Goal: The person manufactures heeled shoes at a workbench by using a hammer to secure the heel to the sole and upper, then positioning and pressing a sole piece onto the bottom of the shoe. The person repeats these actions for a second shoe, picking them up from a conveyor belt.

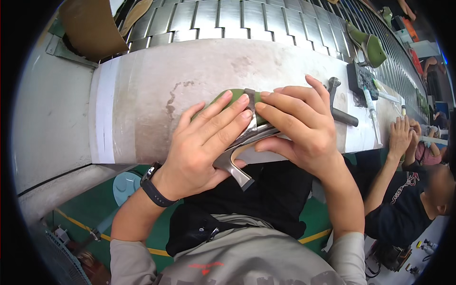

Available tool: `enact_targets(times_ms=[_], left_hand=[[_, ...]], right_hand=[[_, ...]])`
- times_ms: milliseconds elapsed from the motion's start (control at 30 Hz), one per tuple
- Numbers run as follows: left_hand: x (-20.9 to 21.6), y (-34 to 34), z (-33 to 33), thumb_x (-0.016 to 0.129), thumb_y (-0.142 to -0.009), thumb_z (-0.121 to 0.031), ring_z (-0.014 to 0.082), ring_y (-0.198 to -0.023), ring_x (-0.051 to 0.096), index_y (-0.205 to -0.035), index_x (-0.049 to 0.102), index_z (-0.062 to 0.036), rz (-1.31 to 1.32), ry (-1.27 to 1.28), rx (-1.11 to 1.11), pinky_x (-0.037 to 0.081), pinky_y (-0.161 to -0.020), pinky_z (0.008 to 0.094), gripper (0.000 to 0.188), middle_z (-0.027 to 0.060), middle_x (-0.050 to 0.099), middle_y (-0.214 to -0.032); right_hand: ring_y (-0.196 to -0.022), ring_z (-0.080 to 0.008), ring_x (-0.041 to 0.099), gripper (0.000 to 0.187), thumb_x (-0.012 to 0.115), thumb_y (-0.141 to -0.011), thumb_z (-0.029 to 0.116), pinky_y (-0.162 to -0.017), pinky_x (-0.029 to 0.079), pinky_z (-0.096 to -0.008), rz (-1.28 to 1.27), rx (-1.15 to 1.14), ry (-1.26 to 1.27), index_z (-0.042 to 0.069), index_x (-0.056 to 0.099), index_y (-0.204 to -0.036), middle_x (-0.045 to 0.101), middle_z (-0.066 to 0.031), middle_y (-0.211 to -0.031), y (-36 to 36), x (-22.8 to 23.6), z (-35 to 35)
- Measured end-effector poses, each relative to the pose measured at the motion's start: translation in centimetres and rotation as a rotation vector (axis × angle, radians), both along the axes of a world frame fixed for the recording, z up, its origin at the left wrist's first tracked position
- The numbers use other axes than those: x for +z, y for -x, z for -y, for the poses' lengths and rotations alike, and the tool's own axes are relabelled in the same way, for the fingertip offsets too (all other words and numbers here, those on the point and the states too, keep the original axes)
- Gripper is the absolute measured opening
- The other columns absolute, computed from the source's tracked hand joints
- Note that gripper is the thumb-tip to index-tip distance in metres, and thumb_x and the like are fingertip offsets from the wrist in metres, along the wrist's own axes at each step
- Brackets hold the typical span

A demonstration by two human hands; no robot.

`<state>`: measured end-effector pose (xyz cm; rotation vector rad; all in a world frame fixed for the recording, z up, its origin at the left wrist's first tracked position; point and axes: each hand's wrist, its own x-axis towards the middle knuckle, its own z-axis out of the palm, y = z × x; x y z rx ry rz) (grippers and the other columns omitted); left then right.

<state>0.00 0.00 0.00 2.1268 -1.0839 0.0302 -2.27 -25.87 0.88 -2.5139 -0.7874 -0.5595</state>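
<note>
Holding green shoe (257, 129) mid-frame, L hand (197, 149) + R hand (304, 126) clamp round it; prob light, stiff, w/ slick heel (238, 175), so grip middle.

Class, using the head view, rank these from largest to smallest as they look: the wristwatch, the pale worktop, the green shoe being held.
1. Pale worktop
2. Green shoe, partly covered by the left hand and right hand
3. Wristwatch
</note>
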Motion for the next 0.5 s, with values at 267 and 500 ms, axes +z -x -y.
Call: enact_targets(times_ms=[267,500], left_hand=[[0.18,-0.35,0.41,0.085,-0.087,-0.032,0.0413,-0.145,0.054,-0.149,0.058,-0.007,0.11,-0.093,-0.069,0.04,-0.116,0.0555,0.072,0.0183,0.059,-0.153],[-0.15,-0.05,0.51,0.085,-0.086,-0.029,0.0422,-0.144,0.054,-0.149,0.058,-0.0085,0.113,-0.09,-0.068,0.04,-0.115,0.057,0.072,0.0184,0.059,-0.154]], right_hand=[[-0.104,-0.0198,0.069,0.05,0.081,-0.081,0.048,-0.11,0.04,-0.0554,0.105,0.003,-0.019,0.012,0.078,-0.116,0.074,-0.0001,-0.117,-0.06,-0.82,0.26],[-0.105,-0.0246,0.07,0.053,0.08,-0.081,0.049,-0.111,0.04,-0.0544,0.063,-0.014,0.004,0.011,0.078,-0.118,0.076,-0.005,-0.121,0.44,-0.65,0.26]])
